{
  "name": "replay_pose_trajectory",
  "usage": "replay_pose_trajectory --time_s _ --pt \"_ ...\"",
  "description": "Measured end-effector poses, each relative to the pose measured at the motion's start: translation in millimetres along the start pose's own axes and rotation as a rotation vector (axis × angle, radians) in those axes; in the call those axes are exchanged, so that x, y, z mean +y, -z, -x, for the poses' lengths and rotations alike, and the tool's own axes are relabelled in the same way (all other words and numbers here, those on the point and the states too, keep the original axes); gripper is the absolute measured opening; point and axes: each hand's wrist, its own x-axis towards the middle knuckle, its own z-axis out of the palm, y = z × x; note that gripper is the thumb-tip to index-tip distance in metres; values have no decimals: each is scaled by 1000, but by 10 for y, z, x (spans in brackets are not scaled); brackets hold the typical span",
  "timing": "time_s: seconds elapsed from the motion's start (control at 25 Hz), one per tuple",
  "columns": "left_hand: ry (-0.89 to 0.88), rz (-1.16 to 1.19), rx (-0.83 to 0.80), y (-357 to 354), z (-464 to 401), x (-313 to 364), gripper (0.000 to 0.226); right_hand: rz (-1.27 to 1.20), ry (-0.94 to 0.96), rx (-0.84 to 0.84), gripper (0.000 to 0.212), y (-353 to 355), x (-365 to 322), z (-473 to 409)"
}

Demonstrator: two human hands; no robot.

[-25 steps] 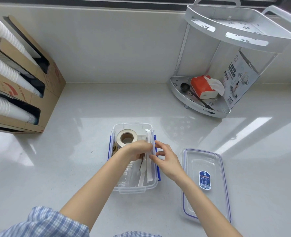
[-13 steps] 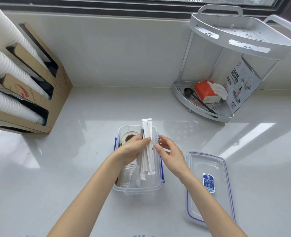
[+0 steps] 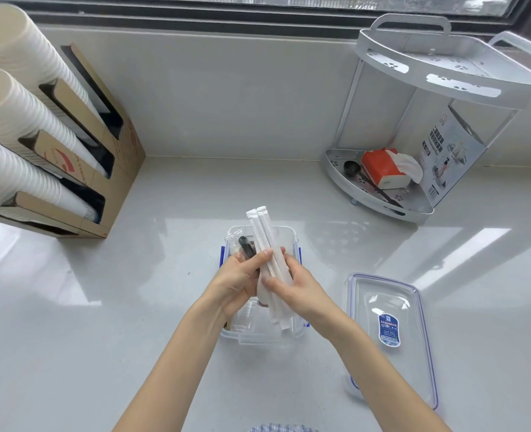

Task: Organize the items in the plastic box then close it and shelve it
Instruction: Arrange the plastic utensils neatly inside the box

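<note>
A clear plastic box [image 3: 289, 236] with blue side clips sits open on the white counter, mostly hidden under my hands. Both hands hold a bundle of white paper-wrapped straws [image 3: 262, 232] above it, tilted with the top end pointing away. My left hand [image 3: 239, 280] grips the bundle's left side together with a black wrapped utensil [image 3: 247, 249]. My right hand [image 3: 296, 291] clasps the bundle from the right. The clear lid [image 3: 391, 335], blue-edged with a blue label, lies flat on the counter to the right of the box.
A cardboard dispenser [image 3: 108, 169] with stacks of white paper cups stands at the back left. A white two-tier corner shelf [image 3: 413, 210] at the back right holds an orange tissue pack [image 3: 381, 165], a black scoop and a printed box. A window runs behind the wall ledge.
The straw bundle has come up out of the box, first in my left hand alone. Now my right hand has closed on it too, and a black wrapped utensil shows beside it.
</note>
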Motion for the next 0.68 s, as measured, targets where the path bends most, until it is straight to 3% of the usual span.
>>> replay_pose_trajectory --time_s 0.16,0.36,0.52,0.68 --pt "-38 14 23 -12 55 -50 21 -87 -54 20 36 -3 -43 12" --pt "-83 -71 196 -75 67 -89 18 -57 -49 6 23 -73 6 27" --pt "-91 -17 176 -50 90 -82 20 -103 -22 -1 12 -74 16 36" --pt "-101 1 147 -32 94 -82 22 -151 -8 89 17 -75 73 30"
